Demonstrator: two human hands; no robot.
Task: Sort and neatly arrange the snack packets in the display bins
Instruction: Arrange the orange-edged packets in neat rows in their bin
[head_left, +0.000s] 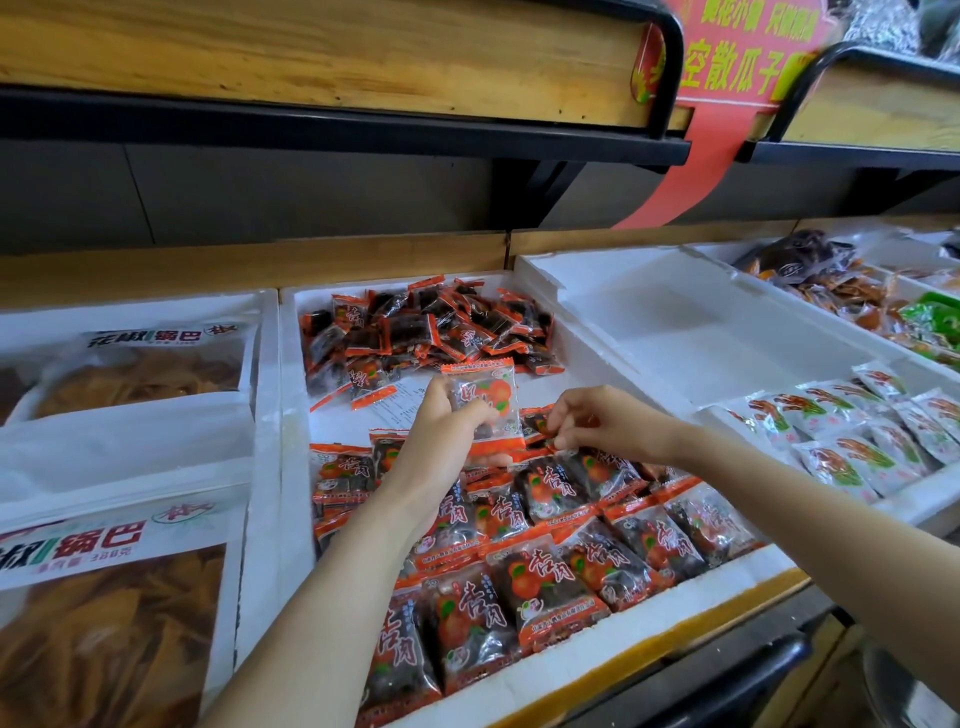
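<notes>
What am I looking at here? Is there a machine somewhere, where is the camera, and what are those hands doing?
There is no machine here. A person works with two bare hands, and the single picture comes from a camera worn on the head, looking down. The left hand holds up a clear orange-edged snack packet. The right hand pinches the edge of a second packet over the white foam bin. In that bin, the near rows of packets lie neat, and a loose far pile lies behind them. Big bags of yellow crisps sit to the left, and white-and-green packets to the right.
</notes>
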